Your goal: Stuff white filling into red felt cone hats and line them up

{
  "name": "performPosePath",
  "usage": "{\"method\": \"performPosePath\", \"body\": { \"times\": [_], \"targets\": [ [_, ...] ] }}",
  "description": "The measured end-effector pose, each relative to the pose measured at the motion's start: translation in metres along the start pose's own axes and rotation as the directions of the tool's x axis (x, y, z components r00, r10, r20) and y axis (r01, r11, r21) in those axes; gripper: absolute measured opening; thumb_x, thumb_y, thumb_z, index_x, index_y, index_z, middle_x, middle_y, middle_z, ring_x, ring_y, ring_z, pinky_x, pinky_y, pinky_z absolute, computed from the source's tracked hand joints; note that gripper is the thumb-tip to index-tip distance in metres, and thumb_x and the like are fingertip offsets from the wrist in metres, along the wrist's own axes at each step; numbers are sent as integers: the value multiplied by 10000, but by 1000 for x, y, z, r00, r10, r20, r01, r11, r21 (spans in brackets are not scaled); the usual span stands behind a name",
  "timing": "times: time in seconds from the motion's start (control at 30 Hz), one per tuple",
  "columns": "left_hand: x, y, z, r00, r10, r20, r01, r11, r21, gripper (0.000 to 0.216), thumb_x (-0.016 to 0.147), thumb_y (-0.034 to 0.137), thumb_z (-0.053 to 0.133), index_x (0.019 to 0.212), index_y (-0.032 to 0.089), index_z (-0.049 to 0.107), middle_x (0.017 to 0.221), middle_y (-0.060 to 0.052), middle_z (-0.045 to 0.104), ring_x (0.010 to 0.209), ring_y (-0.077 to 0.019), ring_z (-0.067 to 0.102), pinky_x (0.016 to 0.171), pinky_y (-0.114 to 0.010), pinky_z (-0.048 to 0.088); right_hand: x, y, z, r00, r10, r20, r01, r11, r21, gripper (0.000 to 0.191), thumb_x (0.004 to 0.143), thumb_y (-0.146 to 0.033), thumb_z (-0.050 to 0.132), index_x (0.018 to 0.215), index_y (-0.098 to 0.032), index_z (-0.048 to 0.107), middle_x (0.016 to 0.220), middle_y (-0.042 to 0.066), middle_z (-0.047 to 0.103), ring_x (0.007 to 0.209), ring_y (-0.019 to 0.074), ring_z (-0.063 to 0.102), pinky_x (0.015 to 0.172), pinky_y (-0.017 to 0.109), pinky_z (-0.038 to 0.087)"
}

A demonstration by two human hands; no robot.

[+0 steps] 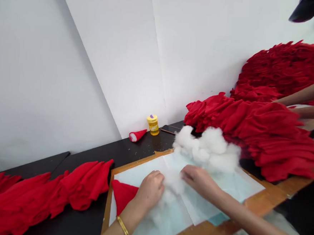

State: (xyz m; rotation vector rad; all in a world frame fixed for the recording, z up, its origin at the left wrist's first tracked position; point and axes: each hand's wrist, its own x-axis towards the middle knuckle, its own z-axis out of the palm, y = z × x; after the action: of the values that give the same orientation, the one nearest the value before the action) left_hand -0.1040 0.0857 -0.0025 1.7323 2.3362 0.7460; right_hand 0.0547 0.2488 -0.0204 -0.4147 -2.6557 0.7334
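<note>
My left hand [150, 188], with a gold bangle on its wrist, has its fingers curled down at a thin tuft of white fibre stuffing [174, 183]. My right hand [198, 179] pinches the other side of the same tuft. Both sets of fingertips are partly hidden. A pointed red fabric piece [124, 195] lies flat beside and partly behind my left hand. Under both hands is a white and pale-blue sheet [185, 212] on a brown board [106, 214]. A larger heap of stuffing [207, 146] sits just beyond my right hand.
Red fabric pieces are piled at left [79, 183] and right [253, 124]. Along the wall stand a stuffed red cone [137, 135], a yellow-lidded jar [153, 126] and a phone [171, 129]. Another person's arms [306, 94] reach in at the right.
</note>
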Motion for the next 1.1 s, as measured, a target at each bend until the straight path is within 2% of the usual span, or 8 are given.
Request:
{"method": "performPosePath", "body": {
  "times": [0.07, 0.2, 0.37, 0.53, 0.67, 0.8, 0.93, 1.1],
  "targets": [
    [-10, -3, -4, 996, -22, -84, 19, 999, -35, 209, 696, 30, 430, 716, 236, 459, 868, -57, 614, 899, -246, 592, 859, -405, 482, -5, 10, -14, 1000, 3, -11, -2, 1000, 28, 182, 916, -214, 512, 995, -164, 669, 922, 73, 690, 753, 199, 637, 735, 334, 511],
    [-20, 4, -5, 983, -6, -181, -15, 993, -114, 235, 684, 20, 443, 771, 236, 478, 936, -49, 639, 932, -216, 611, 851, -344, 490, -9, 1, -12, 997, -81, 9, 80, 991, 110, 731, 778, -242, 712, 1443, -220, 410, 1313, 109, 597, 798, 165, 637, 773, 315, 541],
    [-22, 14, -5, 979, 58, -193, -86, 987, -136, 213, 708, 23, 474, 753, 226, 518, 886, -37, 648, 890, -206, 620, 804, -317, 498, 4, -30, 22, 989, -145, 13, 143, 984, 106, 191, 811, -70, 529, 799, -184, 682, 791, 57, 700, 731, 213, 645, 723, 334, 521],
    [-37, -3, -26, 981, 40, -188, -58, 994, -91, 168, 751, 55, 512, 745, 219, 544, 821, -39, 624, 846, -236, 591, 784, -384, 502, 10, -12, 5, 992, -122, -41, 126, 982, 140, 266, 953, -240, 464, 1069, -213, 701, 1017, 97, 728, 895, 238, 687, 854, 394, 539],
    [-45, -5, -44, 979, 80, -188, -88, 995, -35, 419, 813, 228, 657, 1220, 222, 556, 1245, -110, 613, 1196, -306, 524, 1027, -516, 446, 1, 13, -35, 997, -75, 21, 69, 980, 185, 580, 888, -374, 611, 1439, -266, 466, 1095, 63, 686, 771, 175, 658, 765, 343, 576],
    [-30, 14, -44, 976, 164, -144, -167, 986, -7, 536, 860, 300, 639, 1358, 217, 460, 1406, -131, 516, 1356, -301, 415, 1149, -523, 346, -14, 21, -45, 998, 24, 66, -27, 999, 39, 374, 859, -382, 628, 1190, -209, 648, 1030, 78, 700, 787, 203, 651, 773, 367, 551],
    [0, 31, -20, 994, 99, 43, -100, 995, 28, 729, 757, 375, 757, 1395, 207, 448, 1471, -162, 456, 1379, -357, 386, 1136, -547, 345, -20, 9, -13, 996, 13, 88, -10, 999, -38, 396, 787, -256, 673, 1182, -230, 667, 1064, 68, 712, 800, 208, 675, 755, 334, 540],
    [13, 30, 11, 989, 64, 135, -69, 997, 40, 213, 814, 205, 664, 1026, 191, 658, 1076, -90, 672, 1079, -278, 593, 950, -415, 491, -14, 5, 1, 999, -26, -23, 23, 993, -113, 188, 824, -177, 530, 862, -224, 708, 857, 33, 725, 791, 205, 692, 727, 302, 522]
  ]
}}
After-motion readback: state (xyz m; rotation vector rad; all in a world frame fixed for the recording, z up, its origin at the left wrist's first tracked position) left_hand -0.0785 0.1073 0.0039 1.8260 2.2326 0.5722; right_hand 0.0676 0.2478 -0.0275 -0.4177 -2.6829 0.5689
